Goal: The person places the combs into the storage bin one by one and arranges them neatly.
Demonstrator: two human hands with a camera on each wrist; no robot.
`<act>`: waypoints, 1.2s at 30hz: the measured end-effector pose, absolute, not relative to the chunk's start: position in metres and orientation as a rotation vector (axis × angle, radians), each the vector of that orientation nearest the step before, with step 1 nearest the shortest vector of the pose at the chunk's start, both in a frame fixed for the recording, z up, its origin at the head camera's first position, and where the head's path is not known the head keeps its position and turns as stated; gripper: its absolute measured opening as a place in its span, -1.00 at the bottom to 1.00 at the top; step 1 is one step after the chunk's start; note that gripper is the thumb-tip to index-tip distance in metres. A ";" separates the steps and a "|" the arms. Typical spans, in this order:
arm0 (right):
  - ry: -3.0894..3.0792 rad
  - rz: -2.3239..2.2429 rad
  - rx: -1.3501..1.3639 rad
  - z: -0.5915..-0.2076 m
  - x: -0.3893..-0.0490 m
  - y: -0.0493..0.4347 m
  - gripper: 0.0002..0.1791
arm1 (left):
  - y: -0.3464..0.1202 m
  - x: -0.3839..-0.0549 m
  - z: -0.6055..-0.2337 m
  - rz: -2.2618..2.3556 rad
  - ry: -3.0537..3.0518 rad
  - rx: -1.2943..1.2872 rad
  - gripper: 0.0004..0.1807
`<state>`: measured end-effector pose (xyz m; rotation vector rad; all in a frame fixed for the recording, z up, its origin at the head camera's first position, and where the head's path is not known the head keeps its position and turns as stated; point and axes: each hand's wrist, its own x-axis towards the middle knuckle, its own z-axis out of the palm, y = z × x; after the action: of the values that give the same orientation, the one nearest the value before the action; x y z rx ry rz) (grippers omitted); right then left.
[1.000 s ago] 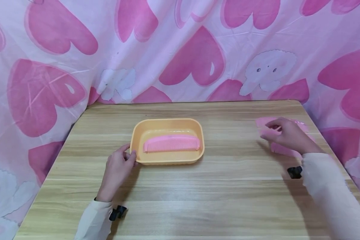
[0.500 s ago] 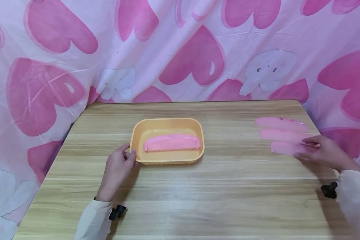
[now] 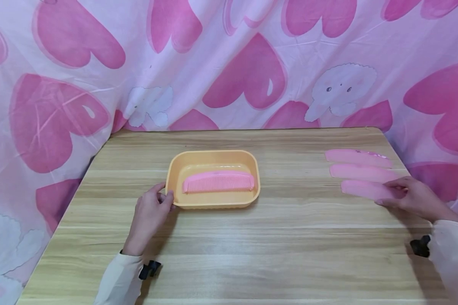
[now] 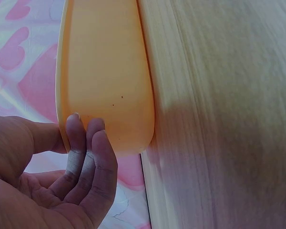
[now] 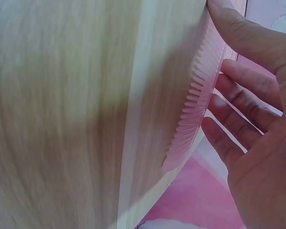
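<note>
A yellow-orange plastic tray (image 3: 213, 206) stands left of the table's middle, a pink comb (image 3: 217, 183) lying flat inside it. My left hand (image 3: 152, 216) pinches the tray's near left corner; in the left wrist view its curled fingers (image 4: 102, 167) lie against the outer wall. On the right of the table, three pink combs lie one before another: the far comb (image 3: 356, 157), the middle comb (image 3: 360, 171) and the near comb (image 3: 366, 189). My right hand (image 3: 416, 199) holds the near comb by its right end, thumb in front and fingers (image 5: 238, 114) along its back edge.
The wooden table (image 3: 229, 254) has its right edge close to the combs. A pink heart-patterned cloth (image 3: 244, 72) hangs behind and along both sides. A black clip-like piece (image 3: 149, 270) sits at my left sleeve, another black piece (image 3: 420, 245) at my right.
My right hand has come down from above the combs, moving right and nearer, and grips the near comb, which has shifted slightly left. The left hand and tray stay put.
</note>
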<state>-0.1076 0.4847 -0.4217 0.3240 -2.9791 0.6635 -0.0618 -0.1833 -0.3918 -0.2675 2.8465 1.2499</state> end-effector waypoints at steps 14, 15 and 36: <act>-2.947 0.702 0.469 -0.423 -0.117 0.447 -0.41 | -0.183 -0.062 -0.393 1.271 2.841 -0.275 -0.50; -2.964 0.702 0.465 -0.423 -0.117 0.447 -0.39 | -0.183 -0.062 -0.393 1.274 2.837 -0.277 -0.50; -3.049 0.726 0.489 -0.421 -0.116 0.403 -0.50 | -0.184 -0.063 -0.393 1.280 2.819 -0.288 -0.50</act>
<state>-0.1162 0.4028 -0.4206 0.4894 -3.0486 0.7260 -0.0630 -0.1843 -0.3932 -0.2876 2.8189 1.2796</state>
